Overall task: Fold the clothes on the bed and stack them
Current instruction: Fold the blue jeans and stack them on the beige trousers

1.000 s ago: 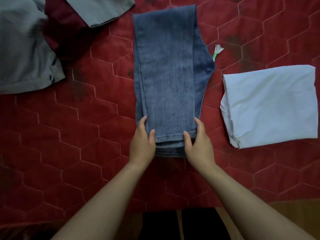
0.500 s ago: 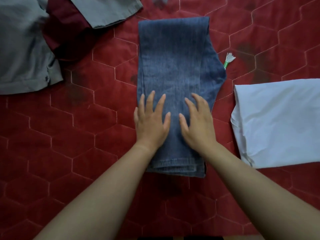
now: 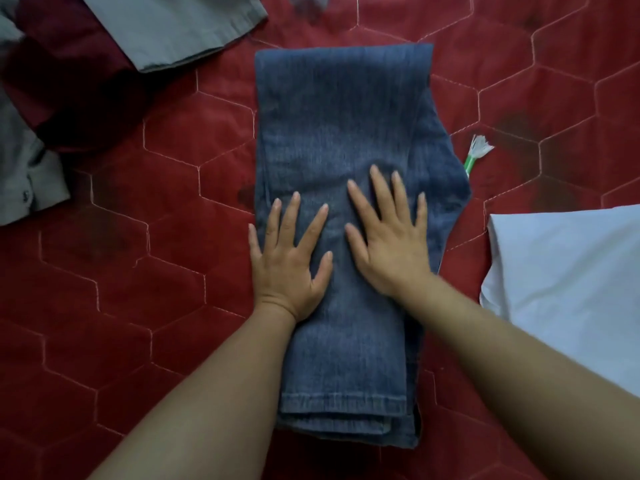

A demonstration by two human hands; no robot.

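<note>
Folded jeans point(image 3: 346, 133) lie lengthwise mid-frame on the red quilted bedspread point(image 3: 138, 341), hems nearest me. My left hand point(image 3: 289, 268) is flat on the denim's left edge, palm down, fingers spread. My right hand point(image 3: 391, 244) is just beside it, also flat and spread, pressing the middle. Forearms enter from 6 o'clock. Folded white garment point(image 3: 571, 289) at 3 o'clock, apart from the jeans. Green-handled white tuft point(image 3: 476, 152) at 2 o'clock, just beside them. Grey clothes point(image 3: 173, 26) and a maroon garment point(image 3: 69, 81) at 10–11 o'clock.

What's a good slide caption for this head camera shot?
Left hand and right hand pressing flat on long-folded blue jeans on a red quilt, folded white garment alongside.
</note>
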